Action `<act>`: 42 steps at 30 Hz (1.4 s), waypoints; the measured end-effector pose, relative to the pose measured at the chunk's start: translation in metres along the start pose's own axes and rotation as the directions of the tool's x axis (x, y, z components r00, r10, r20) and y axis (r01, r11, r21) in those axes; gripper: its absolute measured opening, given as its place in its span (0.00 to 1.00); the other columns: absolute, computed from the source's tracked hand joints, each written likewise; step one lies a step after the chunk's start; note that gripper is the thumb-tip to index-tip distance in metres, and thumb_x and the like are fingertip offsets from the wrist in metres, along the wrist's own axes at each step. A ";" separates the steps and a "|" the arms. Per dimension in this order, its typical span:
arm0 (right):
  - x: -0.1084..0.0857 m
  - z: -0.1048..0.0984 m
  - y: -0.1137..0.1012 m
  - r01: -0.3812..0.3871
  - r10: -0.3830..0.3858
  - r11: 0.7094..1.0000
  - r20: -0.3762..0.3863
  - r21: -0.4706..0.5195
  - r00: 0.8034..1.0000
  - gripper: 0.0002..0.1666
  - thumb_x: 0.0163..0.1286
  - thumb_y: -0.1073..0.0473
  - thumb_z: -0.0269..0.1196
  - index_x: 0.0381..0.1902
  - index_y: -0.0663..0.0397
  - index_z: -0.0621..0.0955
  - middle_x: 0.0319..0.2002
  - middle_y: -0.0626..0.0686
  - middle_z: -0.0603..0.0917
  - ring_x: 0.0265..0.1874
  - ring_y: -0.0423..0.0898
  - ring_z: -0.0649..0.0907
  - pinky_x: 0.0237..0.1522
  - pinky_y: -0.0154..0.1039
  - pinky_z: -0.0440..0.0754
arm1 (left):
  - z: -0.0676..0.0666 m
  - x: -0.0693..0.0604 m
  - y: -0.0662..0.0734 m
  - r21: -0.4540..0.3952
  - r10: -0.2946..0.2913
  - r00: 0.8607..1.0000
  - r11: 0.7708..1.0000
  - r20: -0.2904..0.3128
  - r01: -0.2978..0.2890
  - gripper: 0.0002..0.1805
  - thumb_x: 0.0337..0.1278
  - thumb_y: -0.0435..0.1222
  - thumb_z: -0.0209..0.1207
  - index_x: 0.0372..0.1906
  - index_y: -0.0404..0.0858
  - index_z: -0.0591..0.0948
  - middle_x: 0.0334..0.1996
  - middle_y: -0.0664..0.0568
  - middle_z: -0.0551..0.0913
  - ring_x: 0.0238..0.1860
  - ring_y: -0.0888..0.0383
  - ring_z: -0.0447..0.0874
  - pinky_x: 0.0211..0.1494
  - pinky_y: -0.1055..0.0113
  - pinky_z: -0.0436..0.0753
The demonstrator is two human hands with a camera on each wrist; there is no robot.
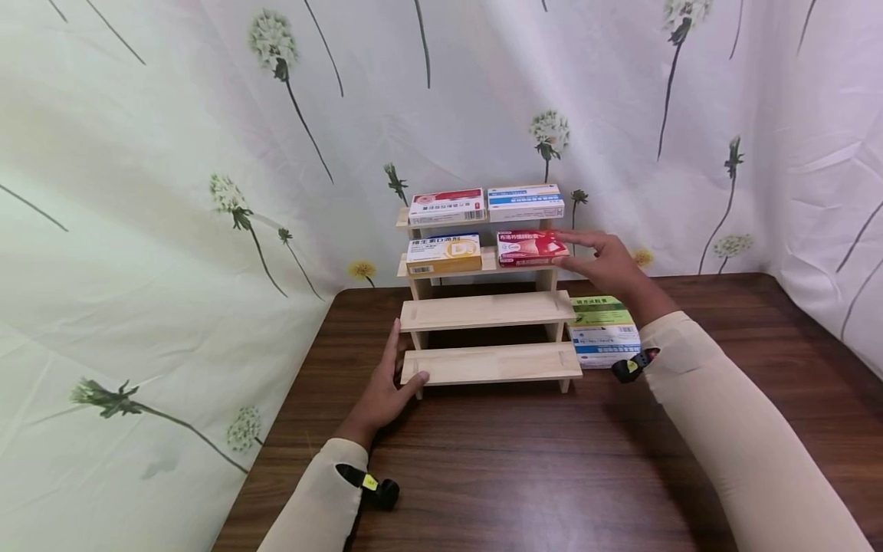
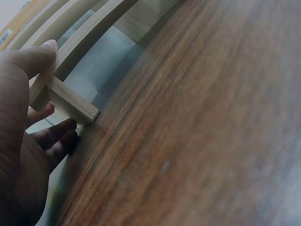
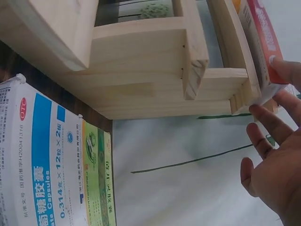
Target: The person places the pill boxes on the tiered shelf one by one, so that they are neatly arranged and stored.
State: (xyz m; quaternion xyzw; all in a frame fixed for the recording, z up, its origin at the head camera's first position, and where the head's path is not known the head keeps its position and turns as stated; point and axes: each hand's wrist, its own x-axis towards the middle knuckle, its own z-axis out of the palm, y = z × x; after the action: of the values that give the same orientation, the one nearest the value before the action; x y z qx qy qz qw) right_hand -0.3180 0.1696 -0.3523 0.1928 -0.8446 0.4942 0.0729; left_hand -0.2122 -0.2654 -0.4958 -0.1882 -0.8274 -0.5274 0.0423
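The right hand (image 1: pixel 607 264) pinches the right end of a red medicine box (image 1: pixel 531 249), with its thumb on the front and a finger reaching along the top. The red box is at the right end of the second shelf down on a wooden step stand (image 1: pixel 490 310). The left hand (image 1: pixel 386 387) holds the stand's left end, thumb on top of the bottom shelf and fingers along the side; its wrist view is dark, so I can't tell how tightly it holds. Left of the red box sits a yellow and white vitamin D box (image 1: pixel 444 255). Up on the top shelf are a red and white box (image 1: pixel 447 207) and a blue and white box (image 1: pixel 526 204). On the brown table (image 1: pixel 483 475), right of the stand, lie a green box (image 1: pixel 600 309) and a white box with blue stripes (image 1: pixel 604 349). Flowery cloth (image 1: pixel 172 115) hangs behind.
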 end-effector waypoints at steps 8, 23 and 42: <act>0.002 0.001 -0.003 -0.013 0.014 0.999 0.024 -0.041 1.000 0.33 0.78 0.54 0.71 0.78 0.50 0.79 0.82 0.62 0.72 0.82 0.65 0.65 0.79 0.75 0.62 | 0.001 -0.003 0.005 -0.002 -0.018 1.000 1.000 -0.001 0.018 0.60 0.77 0.40 0.67 0.90 0.64 0.34 0.85 0.33 0.60 0.76 0.32 0.76 0.71 0.36 0.79; 0.003 0.003 -0.002 -0.066 0.069 0.995 0.039 -0.074 0.997 0.35 0.80 0.50 0.70 0.80 0.48 0.76 0.83 0.64 0.69 0.84 0.67 0.63 0.80 0.75 0.61 | 0.001 -0.004 0.007 0.011 -0.029 1.000 1.000 -0.007 0.030 0.60 0.77 0.41 0.67 0.90 0.64 0.34 0.85 0.35 0.61 0.75 0.34 0.78 0.71 0.38 0.79; -0.002 0.004 0.002 -0.081 0.081 0.996 0.007 -0.037 0.997 0.41 0.76 0.49 0.73 0.83 0.40 0.72 0.86 0.55 0.66 0.87 0.64 0.60 0.81 0.75 0.59 | 0.002 -0.003 0.005 0.005 -0.012 1.000 1.000 -0.007 0.012 0.60 0.77 0.40 0.67 0.90 0.65 0.34 0.85 0.34 0.61 0.77 0.32 0.75 0.73 0.33 0.77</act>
State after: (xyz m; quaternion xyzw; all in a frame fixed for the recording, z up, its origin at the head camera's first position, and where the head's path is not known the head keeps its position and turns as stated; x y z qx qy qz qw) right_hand -0.3169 0.1676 -0.3568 0.1592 -0.8610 0.4802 0.0527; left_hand -0.2071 -0.2625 -0.4931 -0.1815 -0.8297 -0.5262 0.0425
